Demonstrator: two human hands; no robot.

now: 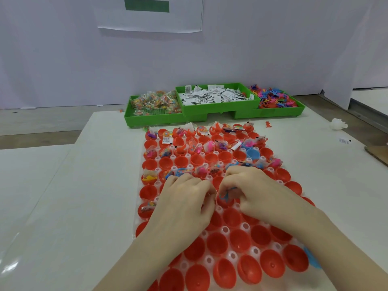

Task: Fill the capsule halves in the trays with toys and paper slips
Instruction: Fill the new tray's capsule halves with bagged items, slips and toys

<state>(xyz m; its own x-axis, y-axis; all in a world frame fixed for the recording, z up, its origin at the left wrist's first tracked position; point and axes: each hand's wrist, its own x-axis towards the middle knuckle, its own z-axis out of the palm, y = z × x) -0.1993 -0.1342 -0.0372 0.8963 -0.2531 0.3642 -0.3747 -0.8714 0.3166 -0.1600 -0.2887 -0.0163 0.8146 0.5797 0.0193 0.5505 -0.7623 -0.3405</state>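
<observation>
Far left: green bin (pixel 134 118) of bagged toys (pixel 155 100). Beside it, raised, a bin of paper slips (pixel 214 95); farther right, loose plastic figures (pixel 275 98).

Nearer, on the white table (pixel 63 185): clear tray (pixel 228 256) of red capsule halves (pixel 241 240), far rows mostly filled, near rows bare.

Left hand (pixel 186 198) over mid-tray, fingers curled downward, tips hidden; whether pinching anything, impossible to tell. Right hand (pixel 252 190) close beside, fingertips bunched around a small blue toy (pixel 227 193) just above a red half.

Risks, judged: toy snagging on fingers and dropping between cups; forearms resting across the near rows, likely to nudge light halves out of their seats; a slip skipped in a cup already hidden under the hands.
</observation>
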